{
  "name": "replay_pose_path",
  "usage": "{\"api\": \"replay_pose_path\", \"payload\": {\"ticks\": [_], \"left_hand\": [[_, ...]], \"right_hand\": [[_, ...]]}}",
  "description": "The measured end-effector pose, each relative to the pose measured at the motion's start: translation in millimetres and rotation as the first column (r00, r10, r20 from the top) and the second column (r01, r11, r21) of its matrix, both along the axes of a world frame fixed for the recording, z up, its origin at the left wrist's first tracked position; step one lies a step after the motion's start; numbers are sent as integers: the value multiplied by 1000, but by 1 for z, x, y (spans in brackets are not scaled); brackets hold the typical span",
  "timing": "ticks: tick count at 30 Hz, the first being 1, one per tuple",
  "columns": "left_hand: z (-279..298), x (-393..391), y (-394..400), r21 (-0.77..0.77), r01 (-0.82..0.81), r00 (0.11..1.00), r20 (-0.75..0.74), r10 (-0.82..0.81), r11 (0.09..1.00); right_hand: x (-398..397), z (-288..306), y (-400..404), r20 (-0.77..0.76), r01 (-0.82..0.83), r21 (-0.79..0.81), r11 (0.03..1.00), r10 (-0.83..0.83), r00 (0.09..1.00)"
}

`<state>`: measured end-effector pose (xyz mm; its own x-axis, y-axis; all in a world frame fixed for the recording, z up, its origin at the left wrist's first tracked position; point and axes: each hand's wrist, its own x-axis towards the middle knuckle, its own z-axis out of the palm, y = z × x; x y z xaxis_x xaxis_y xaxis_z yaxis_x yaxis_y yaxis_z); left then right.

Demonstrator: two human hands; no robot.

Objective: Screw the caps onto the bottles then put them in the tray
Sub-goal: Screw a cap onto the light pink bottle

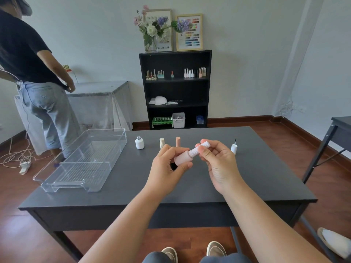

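Note:
My left hand (167,168) grips a pale pink bottle (181,158), held tilted above the dark table (190,186). My right hand (218,160) pinches a white ribbed cap (199,149) that sits on the bottle's neck. Behind my hands, a white open bottle (139,142) stands on the table. A cream cap (162,142) and a pink cap (178,141) stand upright beside it. A white cap with its brush pointing up (234,148) stands at the right. A clear plastic tray (81,160) lies at the table's left.
A person in a black top (28,73) stands at the far left by a covered table. A black shelf (175,88) with small bottles and bins is against the back wall. Another dark table (340,130) is at the right edge.

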<state>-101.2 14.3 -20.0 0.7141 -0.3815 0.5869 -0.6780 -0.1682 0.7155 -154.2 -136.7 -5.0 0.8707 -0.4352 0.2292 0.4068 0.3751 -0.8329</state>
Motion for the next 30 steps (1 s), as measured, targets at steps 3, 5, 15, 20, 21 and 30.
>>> {"api": "replay_pose_path", "payload": {"ticks": [3, 5, 15, 20, 21, 30], "left_hand": [[-3, -3, -4, -39, -80, 994, 72, 83, 996], [-4, -2, -4, -42, -116, 989, 89, 119, 992], [-16, 52, 33, -68, -332, 937, -140, 321, 941], [-29, 96, 50, 88, -458, 829, -316, 461, 884], [-32, 104, 51, 135, -468, 802, -349, 484, 873], [-49, 143, 43, 172, -518, 667, -533, 522, 838]], "right_hand": [[5, 0, 4, 22, 53, -30, 998, -53, 998], [9, 0, 3, 13, 49, -35, 998, -48, 999], [53, -2, -19, -155, 209, -411, 887, -294, 943], [75, -11, -15, -141, 128, -759, 639, -352, 925], [79, -13, -13, -134, 102, -798, 593, -340, 931], [89, -30, -11, -114, 88, -839, 537, -332, 936]]}}
